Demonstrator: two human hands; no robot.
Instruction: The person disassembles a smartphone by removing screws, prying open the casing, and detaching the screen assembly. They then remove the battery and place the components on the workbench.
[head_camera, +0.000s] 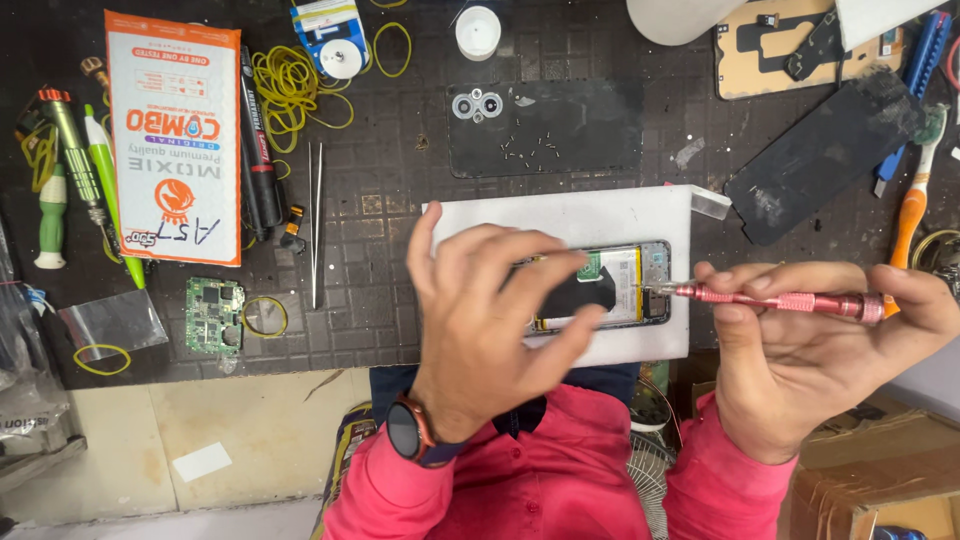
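Nearest, the left hand (480, 320) presses fingers down on the opened black smartphone (600, 287), steadying it on a white slab (560, 215). The right hand (800, 350), grip clamped on a slim pink metal screwdriver (780, 300), tips it into the phone's edge. Beyond lies the dark counter (380, 170).

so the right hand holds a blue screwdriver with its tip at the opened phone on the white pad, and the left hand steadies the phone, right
Not quite: the screwdriver is pink, not blue, as the head view shows. The right hand does hold its tip at the opened phone on the white pad, the left hand steadying it.
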